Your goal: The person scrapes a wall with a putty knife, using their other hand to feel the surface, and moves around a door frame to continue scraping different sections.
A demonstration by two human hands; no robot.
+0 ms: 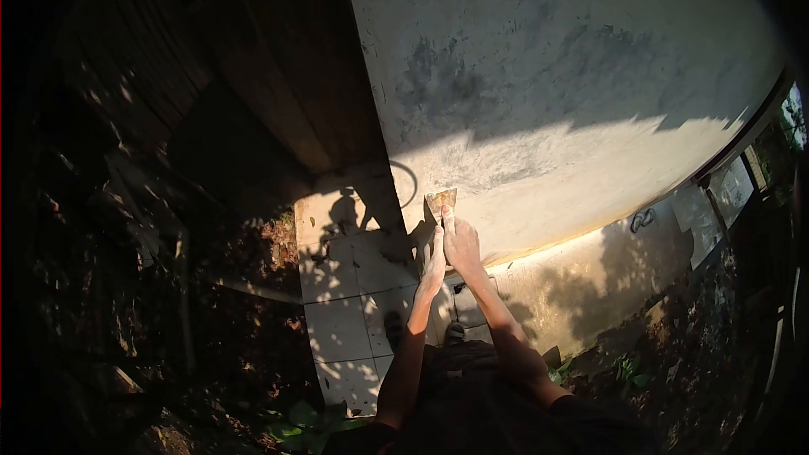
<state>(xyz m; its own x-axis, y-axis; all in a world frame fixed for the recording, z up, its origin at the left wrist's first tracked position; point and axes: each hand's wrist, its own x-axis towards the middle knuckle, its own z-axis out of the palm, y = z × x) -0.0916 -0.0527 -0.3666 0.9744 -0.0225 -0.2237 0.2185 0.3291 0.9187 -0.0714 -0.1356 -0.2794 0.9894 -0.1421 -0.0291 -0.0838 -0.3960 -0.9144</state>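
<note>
A putty knife [441,200] with a broad, stained blade points up against the pale wall [539,168], near the wall's left corner. My right hand [462,246] is closed around its handle, with a finger stretched toward the blade. Right beside it, my left hand [433,259] is closed in at the left side of the same handle. Both hands are dusted with pale powder, and they cover most of the handle. Grey, worn patches mark the wall above the blade.
Below me lies a white tiled floor [337,324], where my sandalled feet stand. A dark wooden panel [270,59] rises on the left. Leaf litter and green plants [303,421] border the tiles. A low ledge [581,286] runs along the wall's base, with a dark looped object [642,220] on it.
</note>
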